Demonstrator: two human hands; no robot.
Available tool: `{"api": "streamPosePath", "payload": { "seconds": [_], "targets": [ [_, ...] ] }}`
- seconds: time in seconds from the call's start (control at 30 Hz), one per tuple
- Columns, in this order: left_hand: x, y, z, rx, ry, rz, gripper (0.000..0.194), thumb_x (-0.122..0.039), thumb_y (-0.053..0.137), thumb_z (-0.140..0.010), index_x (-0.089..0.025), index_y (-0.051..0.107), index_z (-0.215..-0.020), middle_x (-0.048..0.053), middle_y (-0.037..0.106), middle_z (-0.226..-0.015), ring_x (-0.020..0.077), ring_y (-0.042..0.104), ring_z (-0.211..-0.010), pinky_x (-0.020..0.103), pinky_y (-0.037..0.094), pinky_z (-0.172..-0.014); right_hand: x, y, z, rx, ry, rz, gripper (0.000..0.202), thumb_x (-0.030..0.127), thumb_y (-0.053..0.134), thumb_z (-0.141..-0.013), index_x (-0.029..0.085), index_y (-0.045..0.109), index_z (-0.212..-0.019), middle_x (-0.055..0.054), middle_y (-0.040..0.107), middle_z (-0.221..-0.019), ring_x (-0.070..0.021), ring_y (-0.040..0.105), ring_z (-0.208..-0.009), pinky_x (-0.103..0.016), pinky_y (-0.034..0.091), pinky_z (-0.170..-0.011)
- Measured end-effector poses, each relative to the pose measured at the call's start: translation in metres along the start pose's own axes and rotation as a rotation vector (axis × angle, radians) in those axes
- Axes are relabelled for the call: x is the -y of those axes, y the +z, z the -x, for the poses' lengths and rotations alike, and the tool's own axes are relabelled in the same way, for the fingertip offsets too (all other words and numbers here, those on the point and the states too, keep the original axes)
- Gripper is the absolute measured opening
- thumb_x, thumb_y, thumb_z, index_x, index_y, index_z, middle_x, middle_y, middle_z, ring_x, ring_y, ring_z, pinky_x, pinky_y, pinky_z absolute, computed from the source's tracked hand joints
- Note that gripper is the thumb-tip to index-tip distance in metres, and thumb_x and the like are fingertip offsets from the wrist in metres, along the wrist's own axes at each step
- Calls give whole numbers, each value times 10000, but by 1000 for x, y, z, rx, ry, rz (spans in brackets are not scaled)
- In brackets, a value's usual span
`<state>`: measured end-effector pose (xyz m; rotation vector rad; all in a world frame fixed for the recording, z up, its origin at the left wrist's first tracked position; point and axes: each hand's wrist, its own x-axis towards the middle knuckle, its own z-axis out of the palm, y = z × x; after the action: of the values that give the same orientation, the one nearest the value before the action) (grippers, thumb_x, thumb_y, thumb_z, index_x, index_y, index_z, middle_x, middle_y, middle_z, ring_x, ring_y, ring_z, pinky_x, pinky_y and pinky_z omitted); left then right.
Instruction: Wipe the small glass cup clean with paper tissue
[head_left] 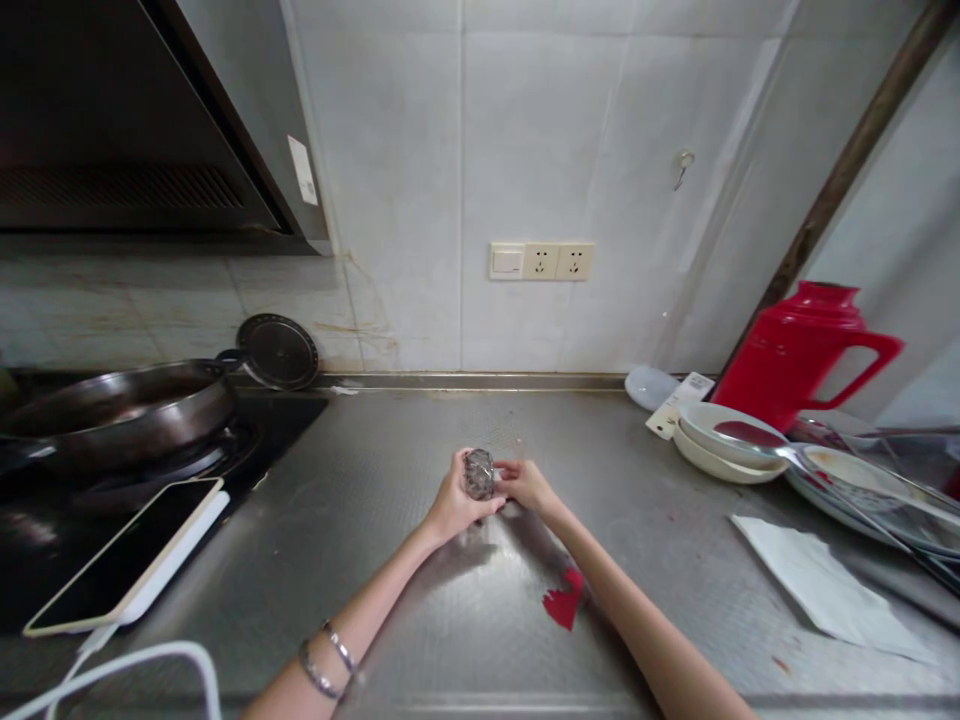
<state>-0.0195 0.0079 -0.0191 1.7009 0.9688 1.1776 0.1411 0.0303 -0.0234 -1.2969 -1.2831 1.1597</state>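
Note:
A small round, grey see-through vessel with a cut pattern, perhaps a glass jar [478, 474], is held just above the steel counter. My left hand [454, 500] wraps round its left side and underside, with the thumb reaching across the front. From the right, my right hand [528, 484] has its fingers closed against the jar's right edge. What lies between those fingertips is too small to make out. A torn-looking red piece [564, 600] lies flat on the counter below my right forearm.
To the left, a pan [120, 410] sits on the black hob, with a phone [127, 555] and white cable nearer. At the right stand a red thermos jug [806, 350], bowls [731, 465] and plates with utensils. A white tissue [825, 585] lies in front of them.

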Motion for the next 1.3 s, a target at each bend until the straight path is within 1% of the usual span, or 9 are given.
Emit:
{"api": "streamPosePath", "payload": {
  "seconds": [0.2,0.3,0.43,0.73,0.9,1.0,1.07,1.2,1.3],
  "targets": [
    [-3,-2,3,18,55,-79,785,-254,806,-563,-213,341,-1195,54,584,-1080,200,597,-947,347,465,-864,24,-14,7,-123,-109,20,347,374,593,-704,135,734,-913,-54,725,-809,-185,622,-724,-287,474,-643],
    [-4,-1,5,36,68,-102,783,-242,810,-558,-207,359,-1196,70,574,-1112,213,578,-989,355,445,-893,35,-8,14,-184,-274,10,404,469,567,-769,154,725,-966,-91,728,-972,-242,640,-914,-351,491,-794],
    [-4,1,5,53,60,-92,794,-211,807,-553,-210,371,-1217,76,576,-1131,225,578,-1004,356,449,-883,42,6,23,-128,-432,-3,397,479,537,-831,186,701,-1042,-85,723,-1027,-240,643,-1003,-382,470,-919],
    [-11,1,6,46,52,-79,747,-234,791,-568,-195,388,-1196,74,617,-1075,223,610,-962,349,469,-833,44,9,41,35,-650,345,314,324,445,-908,249,668,-1117,-59,705,-1085,-226,659,-1005,-363,502,-887],
    [-9,2,4,15,40,-69,696,-208,770,-566,-190,378,-1141,81,613,-1090,216,611,-959,339,473,-822,52,10,54,109,-777,403,329,271,426,-911,244,648,-1153,-60,673,-1159,-212,612,-1105,-362,461,-959],
    [-6,3,3,-14,43,-76,735,-207,782,-549,-193,359,-1150,86,598,-1110,221,595,-1002,341,459,-858,57,9,61,139,-788,404,316,276,419,-923,245,670,-1113,-58,701,-1094,-204,652,-1020,-327,488,-893],
    [-7,3,4,-1,23,-92,749,-216,784,-558,-191,350,-1167,76,603,-1072,212,600,-957,336,463,-831,60,6,62,77,-746,378,311,290,415,-931,243,687,-1075,-54,723,-1024,-194,683,-907,-297,509,-810],
    [-14,5,9,62,26,-105,748,-216,791,-564,-192,367,-1179,59,606,-1030,200,601,-896,331,463,-805,59,0,54,-218,-672,301,307,324,426,-932,226,694,-1046,-52,727,-1007,-192,685,-885,-275,516,-773],
    [-18,8,13,76,61,-103,790,-190,805,-538,-198,377,-1202,73,591,-1095,221,590,-973,340,450,-850,52,0,46,-171,-686,354,288,318,457,-918,229,686,-1068,-41,733,-997,-193,694,-884,-268,534,-764]
  ]
}}
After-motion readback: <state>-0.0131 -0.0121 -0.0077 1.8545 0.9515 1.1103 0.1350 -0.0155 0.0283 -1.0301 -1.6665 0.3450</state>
